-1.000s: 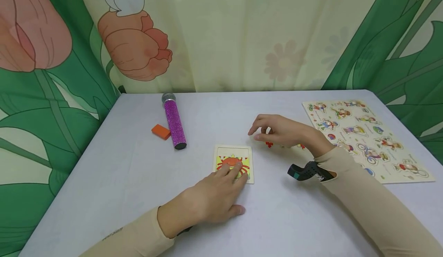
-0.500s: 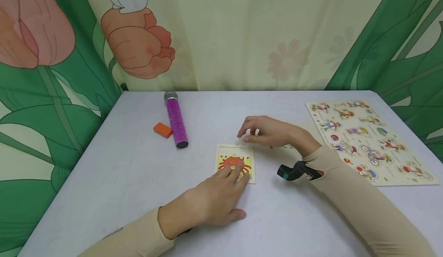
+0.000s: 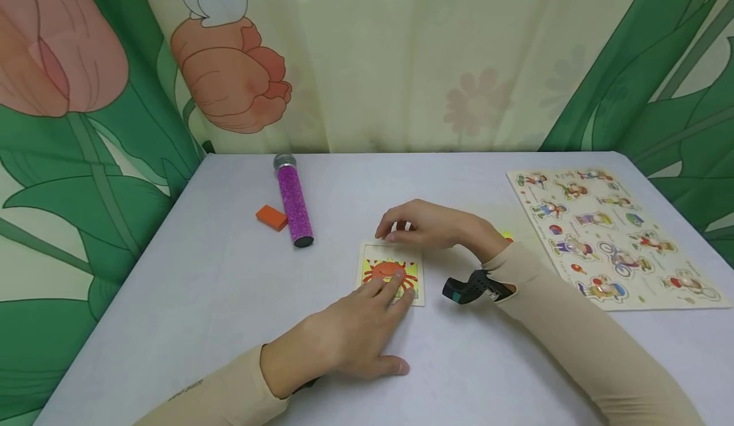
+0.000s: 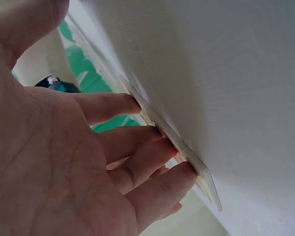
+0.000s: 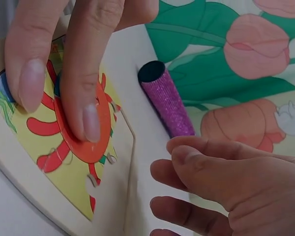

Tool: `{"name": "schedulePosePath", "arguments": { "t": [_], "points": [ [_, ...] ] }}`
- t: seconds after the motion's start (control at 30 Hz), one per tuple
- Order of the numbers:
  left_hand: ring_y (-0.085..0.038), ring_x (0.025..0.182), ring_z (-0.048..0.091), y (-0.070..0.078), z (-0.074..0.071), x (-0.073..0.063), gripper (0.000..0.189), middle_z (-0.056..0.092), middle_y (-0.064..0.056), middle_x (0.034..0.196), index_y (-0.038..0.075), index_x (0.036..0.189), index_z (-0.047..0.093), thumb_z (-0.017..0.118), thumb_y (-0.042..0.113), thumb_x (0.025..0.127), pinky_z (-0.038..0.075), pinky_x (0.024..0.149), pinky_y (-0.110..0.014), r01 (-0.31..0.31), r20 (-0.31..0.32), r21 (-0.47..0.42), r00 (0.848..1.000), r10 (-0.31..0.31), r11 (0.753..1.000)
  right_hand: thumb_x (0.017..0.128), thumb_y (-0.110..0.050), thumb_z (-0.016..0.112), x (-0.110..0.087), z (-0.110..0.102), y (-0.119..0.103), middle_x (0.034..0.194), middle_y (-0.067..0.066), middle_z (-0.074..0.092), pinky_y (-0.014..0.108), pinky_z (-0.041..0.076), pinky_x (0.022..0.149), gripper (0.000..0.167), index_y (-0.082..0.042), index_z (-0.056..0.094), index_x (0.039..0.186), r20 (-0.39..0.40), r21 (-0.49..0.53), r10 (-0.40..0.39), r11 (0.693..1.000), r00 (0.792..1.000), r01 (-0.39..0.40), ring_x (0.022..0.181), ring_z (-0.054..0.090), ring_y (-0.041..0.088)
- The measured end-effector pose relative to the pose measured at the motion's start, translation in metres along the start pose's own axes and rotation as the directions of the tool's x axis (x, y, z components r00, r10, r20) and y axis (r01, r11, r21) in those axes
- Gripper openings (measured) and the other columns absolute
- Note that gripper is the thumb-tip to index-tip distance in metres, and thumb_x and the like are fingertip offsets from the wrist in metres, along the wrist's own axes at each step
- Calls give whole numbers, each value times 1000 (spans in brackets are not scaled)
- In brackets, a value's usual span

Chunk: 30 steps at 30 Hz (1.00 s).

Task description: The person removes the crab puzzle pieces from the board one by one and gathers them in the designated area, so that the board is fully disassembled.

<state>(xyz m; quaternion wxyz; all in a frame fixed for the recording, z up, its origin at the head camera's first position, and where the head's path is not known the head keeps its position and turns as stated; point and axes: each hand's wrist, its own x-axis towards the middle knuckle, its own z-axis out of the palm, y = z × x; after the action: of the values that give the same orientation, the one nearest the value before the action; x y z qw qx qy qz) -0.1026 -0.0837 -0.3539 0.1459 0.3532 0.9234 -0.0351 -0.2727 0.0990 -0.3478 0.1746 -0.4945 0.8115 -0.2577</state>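
Observation:
A small square jigsaw puzzle with a red crab on yellow (image 3: 385, 268) lies in a pale wooden tray (image 3: 364, 254). A bare strip shows along the tray's far side, beyond the crab's top edge. My left hand (image 3: 357, 332) lies over the near part with extended fingers, their tips pressing on the crab (image 5: 104, 140) in the right wrist view. My right hand (image 3: 427, 223) hovers at the tray's far right corner, fingers loosely bent. Thumb and forefinger are close together in the right wrist view, with nothing visible between them.
A bit of a yellow and red loose piece (image 3: 507, 237) shows behind my right wrist. A large board with cartoon figures (image 3: 616, 238) lies at the right. Left of the puzzle are a purple glittery microphone (image 3: 295, 206) and an orange block (image 3: 271, 218).
My right hand has moved left, from beside the loose red pieces to the tray's far edge. The left hand stays pressed on the puzzle. The head view has shifted slightly.

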Motion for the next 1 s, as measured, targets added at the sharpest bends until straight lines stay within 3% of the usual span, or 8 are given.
{"name": "schedulePosePath", "arguments": {
  "t": [0.43, 0.73, 1.0],
  "points": [
    [-27, 150, 31, 2, 0, 1, 102, 21, -11, 171, 13, 163, 29, 57, 77, 89, 30, 123, -38, 8, -2, -5, 1000, -8, 1000, 103, -15, 63, 10, 8, -2, 108, -6, 73, 33, 55, 91, 17, -16, 74, 116, 43, 25, -22, 999, 999, 21, 96, 65, 8],
    [-26, 150, 31, -1, 1, 1, 102, 19, -10, 171, 14, 163, 30, 55, 78, 88, 32, 122, -38, 8, -2, -12, 1000, -8, 1000, 102, -11, 61, 17, 15, -7, 110, -6, 74, 32, 55, 94, 20, -14, 74, 117, 78, 69, -17, 998, 997, 11, 98, 67, 12],
    [-27, 151, 30, -1, 1, 2, 102, 18, -10, 171, 15, 163, 29, 54, 79, 88, 32, 122, -39, 4, 7, -8, 1000, -4, 1000, 102, -6, 61, 19, 19, -5, 111, -6, 75, 31, 54, 98, 23, -13, 72, 120, 97, 145, -24, 989, 995, 10, 103, 68, 11]
  ]
}}
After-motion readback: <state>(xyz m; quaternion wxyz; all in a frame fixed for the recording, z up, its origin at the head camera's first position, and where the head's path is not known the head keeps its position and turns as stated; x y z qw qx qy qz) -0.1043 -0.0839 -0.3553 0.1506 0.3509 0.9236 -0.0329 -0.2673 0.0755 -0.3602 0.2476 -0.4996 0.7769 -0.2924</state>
